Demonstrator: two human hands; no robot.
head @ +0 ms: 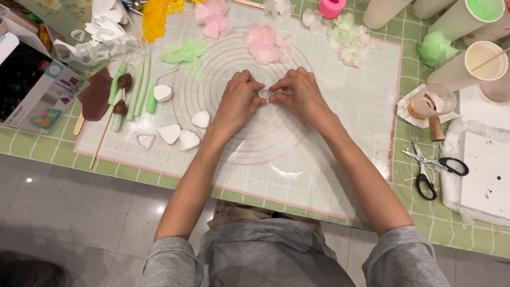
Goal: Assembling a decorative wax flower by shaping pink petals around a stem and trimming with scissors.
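At the far left we see a printed cardboard box [32,85], dark on top with pale blue sides and small coloured pictures, lying at the mat's edge. Beside it rest green stems [139,85] and white heart-shaped pieces [170,133] on the translucent mat [319,159]. Our left hand [236,103] and right hand [303,95] meet at the mat's centre, fingertips of both pinching a small pale petal piece [265,94] between them. We judge that light, even pressure thins the edge without tearing it. To the right stand tall cream tubes [467,66] with open round tops, one filled green, and black-handled scissors [435,167].
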